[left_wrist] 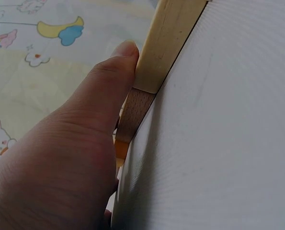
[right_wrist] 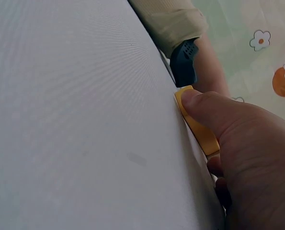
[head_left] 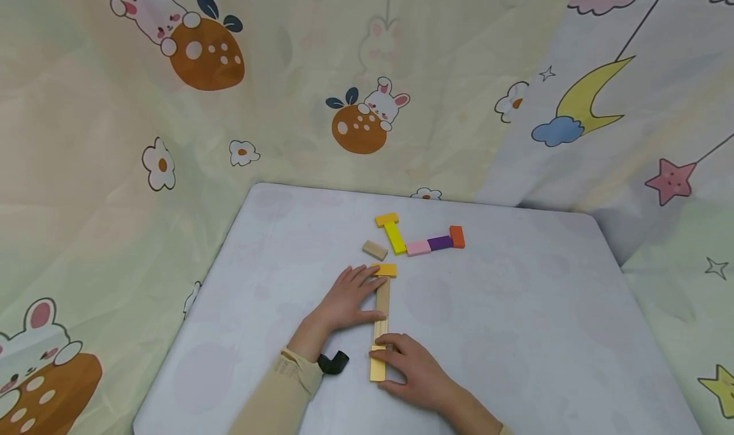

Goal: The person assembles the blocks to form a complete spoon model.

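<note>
A straight row of wooden blocks runs toward me on the table, with plain wood blocks (head_left: pixel 382 298) in its middle. Across its far end lies an orange-yellow block (head_left: pixel 385 270). My left hand (head_left: pixel 348 300) lies along the row's left side, fingers spread and fairly straight. Its fingertips reach the far end, and its thumb touches the side of a pale wood block (left_wrist: pixel 168 40). At the near end, my right hand (head_left: pixel 421 371) pinches a yellow block (right_wrist: pixel 199 127) lengthwise, thumb on the near end and fingers toward the far end.
Beyond the row, a bent chain joins yellow (head_left: pixel 394 238), pink (head_left: pixel 418 248), purple (head_left: pixel 440 242) and orange-red (head_left: pixel 457 236) blocks. A loose plain wood block (head_left: pixel 375 250) lies beside it. The white table (head_left: pixel 516 327) meets a printed cloth backdrop (head_left: pixel 287 104).
</note>
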